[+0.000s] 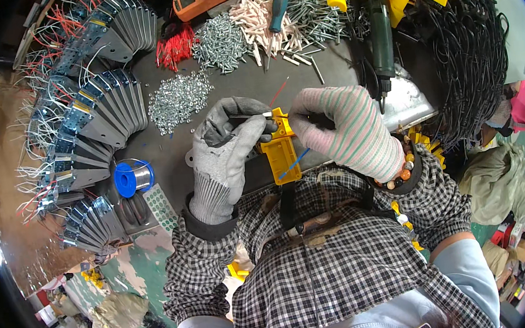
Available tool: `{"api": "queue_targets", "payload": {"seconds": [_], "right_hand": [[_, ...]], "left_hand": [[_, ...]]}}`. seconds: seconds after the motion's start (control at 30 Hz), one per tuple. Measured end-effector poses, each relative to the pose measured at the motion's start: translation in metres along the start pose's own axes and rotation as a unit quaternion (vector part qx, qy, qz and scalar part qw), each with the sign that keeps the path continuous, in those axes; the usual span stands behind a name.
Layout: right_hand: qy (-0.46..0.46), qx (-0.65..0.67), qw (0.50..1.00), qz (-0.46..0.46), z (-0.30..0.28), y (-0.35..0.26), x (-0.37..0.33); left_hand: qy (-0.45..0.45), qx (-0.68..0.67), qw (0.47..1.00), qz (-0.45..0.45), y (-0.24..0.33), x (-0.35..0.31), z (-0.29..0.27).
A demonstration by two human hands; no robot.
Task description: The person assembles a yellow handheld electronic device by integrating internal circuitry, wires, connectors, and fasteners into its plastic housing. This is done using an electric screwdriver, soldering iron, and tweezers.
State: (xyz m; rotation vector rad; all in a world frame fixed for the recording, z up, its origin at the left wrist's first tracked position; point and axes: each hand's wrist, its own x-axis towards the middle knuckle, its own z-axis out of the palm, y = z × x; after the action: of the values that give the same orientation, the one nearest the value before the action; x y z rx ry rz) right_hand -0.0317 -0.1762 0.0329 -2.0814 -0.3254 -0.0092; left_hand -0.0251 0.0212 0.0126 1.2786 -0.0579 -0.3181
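My left hand [225,133], in a grey glove, is closed with thumb and fingers pinching a small white tube [265,114] at the upper left of a yellow plastic housing [281,159]. My right hand [341,125], in a pale glove with green and pink stripes, is closed at the housing's upper right; its fingertips hide whatever they hold. The housing lies open side up near my apron, between both hands. A blue wire [294,163] slants across its lower part. A thin red wire [279,91] sticks up above it.
Curved rows of grey metal plates [102,107] with wires line the left. Nuts [179,101], screws [220,41], pale tubes [261,22] and a blue-handled screwdriver [278,12] lie beyond. An electric screwdriver [380,39] hangs at right, beside black cables [467,62]. A solder spool [126,179] stands left.
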Motion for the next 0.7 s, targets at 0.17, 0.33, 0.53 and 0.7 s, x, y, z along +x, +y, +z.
{"api": "queue_targets", "payload": {"seconds": [0.17,0.33,0.53,0.7], "right_hand": [[0.002,-0.051,0.997,-0.051,0.005,-0.001,0.002],[-0.005,0.01,1.0,0.001,-0.001,-0.003,0.001],[-0.024,-0.013,0.999,-0.041,-0.003,-0.004,0.002],[-0.047,-0.084,0.992,-0.085,-0.001,0.0,0.003]], "left_hand": [[0.025,0.078,0.996,0.033,-0.006,-0.002,0.006],[0.013,-0.014,1.0,-0.001,-0.007,-0.001,-0.007],[-0.008,-0.008,1.0,0.012,-0.007,-0.003,-0.004],[-0.013,-0.009,1.0,-0.025,-0.006,-0.007,0.0]]}}
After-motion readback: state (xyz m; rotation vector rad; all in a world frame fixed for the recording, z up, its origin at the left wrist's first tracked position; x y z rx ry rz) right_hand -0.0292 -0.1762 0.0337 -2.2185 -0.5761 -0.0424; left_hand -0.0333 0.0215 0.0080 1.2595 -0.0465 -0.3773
